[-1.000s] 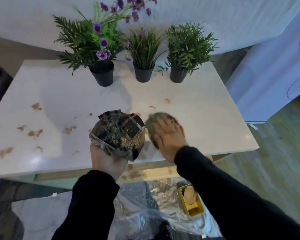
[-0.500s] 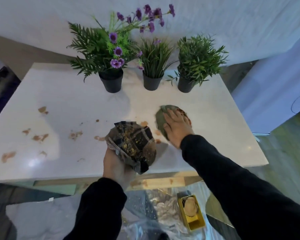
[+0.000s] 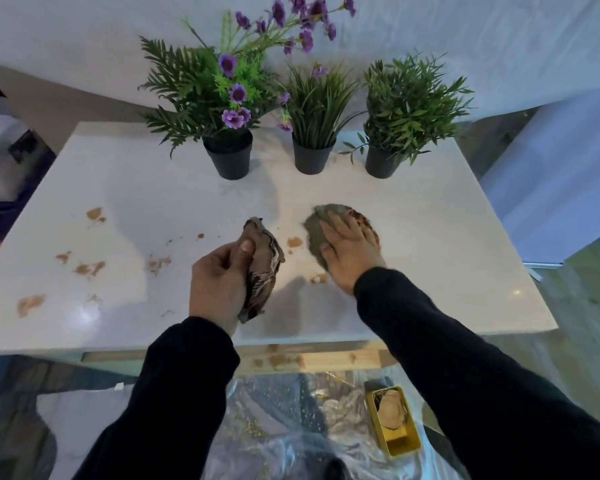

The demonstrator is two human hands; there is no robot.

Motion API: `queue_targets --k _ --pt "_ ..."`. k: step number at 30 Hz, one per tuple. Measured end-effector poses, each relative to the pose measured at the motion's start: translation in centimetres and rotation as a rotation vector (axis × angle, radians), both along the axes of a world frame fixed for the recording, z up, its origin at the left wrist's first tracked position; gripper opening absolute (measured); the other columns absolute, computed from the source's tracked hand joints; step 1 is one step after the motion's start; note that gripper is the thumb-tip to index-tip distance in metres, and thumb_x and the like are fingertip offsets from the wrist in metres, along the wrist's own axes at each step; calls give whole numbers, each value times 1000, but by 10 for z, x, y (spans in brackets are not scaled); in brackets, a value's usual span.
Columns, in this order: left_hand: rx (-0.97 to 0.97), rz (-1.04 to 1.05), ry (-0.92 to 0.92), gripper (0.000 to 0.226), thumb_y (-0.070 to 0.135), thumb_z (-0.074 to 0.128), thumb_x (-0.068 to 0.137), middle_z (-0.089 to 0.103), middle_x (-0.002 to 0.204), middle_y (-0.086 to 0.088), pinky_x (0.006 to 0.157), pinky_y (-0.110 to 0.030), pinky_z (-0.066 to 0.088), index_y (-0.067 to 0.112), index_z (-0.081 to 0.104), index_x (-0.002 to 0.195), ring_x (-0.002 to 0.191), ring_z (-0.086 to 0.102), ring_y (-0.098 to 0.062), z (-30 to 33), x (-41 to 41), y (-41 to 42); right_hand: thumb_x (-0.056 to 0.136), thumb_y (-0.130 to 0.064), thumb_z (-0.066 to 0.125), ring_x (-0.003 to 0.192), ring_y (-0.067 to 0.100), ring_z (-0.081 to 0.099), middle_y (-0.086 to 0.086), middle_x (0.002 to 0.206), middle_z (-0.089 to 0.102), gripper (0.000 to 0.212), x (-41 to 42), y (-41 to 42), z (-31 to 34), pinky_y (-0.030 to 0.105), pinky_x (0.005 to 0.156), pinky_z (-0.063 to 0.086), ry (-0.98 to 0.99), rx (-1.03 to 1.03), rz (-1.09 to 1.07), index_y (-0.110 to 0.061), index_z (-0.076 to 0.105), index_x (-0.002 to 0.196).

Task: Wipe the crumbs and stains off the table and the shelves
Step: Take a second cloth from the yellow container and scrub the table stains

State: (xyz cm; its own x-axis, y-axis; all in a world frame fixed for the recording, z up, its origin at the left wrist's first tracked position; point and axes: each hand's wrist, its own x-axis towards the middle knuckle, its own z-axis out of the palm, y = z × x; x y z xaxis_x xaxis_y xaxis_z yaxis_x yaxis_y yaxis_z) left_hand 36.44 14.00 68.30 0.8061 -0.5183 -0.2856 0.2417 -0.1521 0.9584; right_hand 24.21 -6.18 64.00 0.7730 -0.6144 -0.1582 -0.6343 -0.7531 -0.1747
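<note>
Head view is showing the right hand [image 3: 352, 252] pressing flat on a green cloth [image 3: 321, 225] mid-table [image 3: 430, 237], wiping stains, while the left hand [image 3: 219, 282] is gripping a crumpled patterned rag [image 3: 264, 268]. Brown smears [image 3: 90, 268] are waiting leftward, likely needing the next sweep.

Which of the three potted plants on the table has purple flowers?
The leftmost potted plant, behind the left hand: it carries purple blooms among fern-like leaves. The middle plant is grassy and the right plant is bushy green foliage.
</note>
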Motion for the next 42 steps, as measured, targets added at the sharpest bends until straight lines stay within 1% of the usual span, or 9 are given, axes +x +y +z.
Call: queue_targets --k 3,7,11,14,17,22,30,36,42 --pt "269 -51 -460 33 42 55 99 67 68 4 62 -31 47 19 69 79 67 61 -20 10 20 1 104 -45 18 157 16 3 -11 169 9 58 -62 34 0 36 124 -3 -13 25 144 -31 25 160" --pt "337 -133 -674 18 28 57 99 71 92 5 78 -31 48 22 71 109 90 64 -21 25 43 12 98 -47 10 156 16 8 -9 169 11 65 -105 -7 2 37 125 3 31 -2 48 -31 24 160" --pt "300 -105 -612 26 22 60 97 73 107 3 87 -33 53 27 67 122 99 66 -21 19 42 32 104 -42 19 156 20 6 -8 170 6 58 -31 -25 3 45 126 7 1 -13 -141 -30 19 160" --pt "225 -24 -468 22 17 59 99 73 103 6 71 -12 50 24 69 117 89 67 -3 16 28 39 104 -43 17 157 19 2 -8 170 8 58 -16 49 -3 41 126 -1 -35 41 53 -29 23 160" --pt "175 18 -362 23 16 58 100 72 101 10 70 -12 48 22 70 118 88 65 4 16 19 45 98 -47 11 157 17 5 -9 169 14 66 -68 83 1 38 125 -3 -23 64 251 -29 31 158" --pt "111 15 -351 21 15 58 101 72 101 14 73 -12 50 27 69 115 89 67 6 20 12 77 88 -48 -2 156 18 9 -7 169 15 78 -38 34 3 39 126 5 54 -15 88 -34 24 159" --pt "474 -92 -684 38 19 60 99 69 125 -6 95 -31 49 20 60 137 111 64 -26 7 3 119 99 -44 12 155 21 20 -3 166 26 65 -88 101 3 43 123 13 79 -59 235 -26 36 157" --pt "470 -135 -741 42 16 59 99 68 128 -6 95 -28 47 20 57 141 112 64 -27 -6 0 138 105 -43 17 156 23 9 -3 170 12 59 -3 85 8 45 125 10 102 -66 -43 -23 21 161" --pt "337 -228 -831 45 4 54 98 65 130 -9 95 -28 45 14 56 142 114 60 -26 -13 -5 112 92 -49 -9 157 15 -1 -6 170 4 77 -62 143 0 37 123 -6 130 -43 99 -27 18 161"
